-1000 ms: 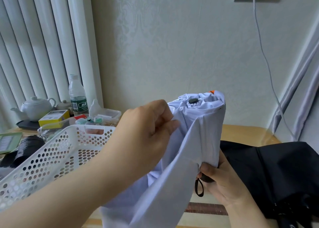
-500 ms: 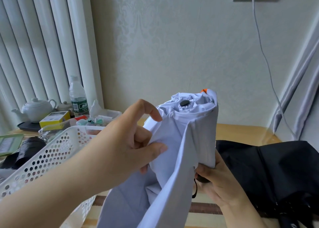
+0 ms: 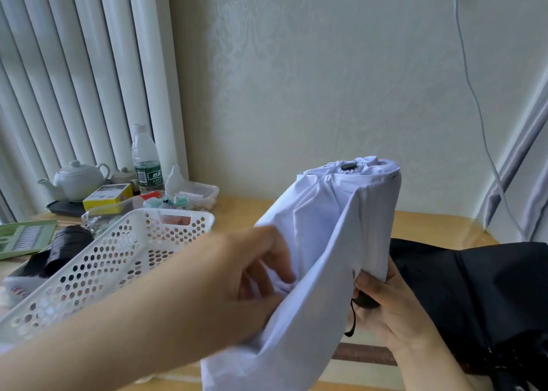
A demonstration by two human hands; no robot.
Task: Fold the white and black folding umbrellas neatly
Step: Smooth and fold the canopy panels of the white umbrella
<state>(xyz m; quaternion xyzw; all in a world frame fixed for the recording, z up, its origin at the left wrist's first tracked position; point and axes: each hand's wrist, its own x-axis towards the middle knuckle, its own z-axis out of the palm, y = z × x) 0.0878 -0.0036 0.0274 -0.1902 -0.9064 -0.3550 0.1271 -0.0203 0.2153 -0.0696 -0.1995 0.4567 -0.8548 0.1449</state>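
The white folding umbrella (image 3: 350, 221) stands upright in front of me, its black tip cap at the top and loose canopy panels hanging toward me. My right hand (image 3: 385, 310) grips its dark handle at the bottom, with the black wrist strap dangling beside it. My left hand (image 3: 255, 278) reaches in from the left with its fingers tucked into the canopy folds, pinching the white fabric. The black umbrella (image 3: 480, 296) lies spread and unfolded on the table to the right, behind my right hand.
A white perforated basket (image 3: 118, 257) sits at the left. Behind it are a teapot (image 3: 78, 180), a water bottle (image 3: 146, 159), a yellow box (image 3: 108, 196) and a clear plastic container (image 3: 195, 195). A grey cable (image 3: 474, 94) hangs down the wall.
My left hand has dropped from the umbrella's upper part down into the lower folds of the canopy. The umbrella has stayed upright in my right hand.
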